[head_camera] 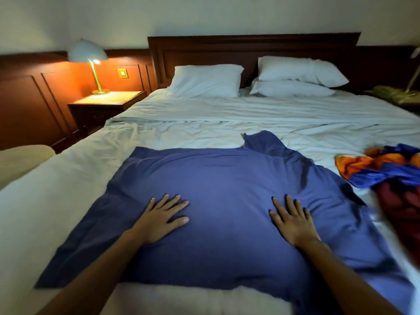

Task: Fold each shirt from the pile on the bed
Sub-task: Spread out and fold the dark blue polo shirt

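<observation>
A dark blue shirt (pixel 222 185) lies spread flat across the near half of the white bed (pixel 204 123), one sleeve pointing away toward the pillows. My left hand (pixel 162 218) rests palm down on the shirt's left part, fingers straight and spread. My right hand (pixel 293 220) presses flat on its right part in the same way. Neither hand grips the cloth. At the right edge of the bed sits the pile of shirts (pixel 391 176), crumpled orange, blue and dark red fabric, partly cut off by the frame.
Three white pillows (pixel 206 80) lean against a dark wooden headboard (pixel 250 46). A lit lamp (pixel 91 57) stands on a nightstand (pixel 106 103) left of the bed. A pale cushion (pixel 20 160) sits at the far left.
</observation>
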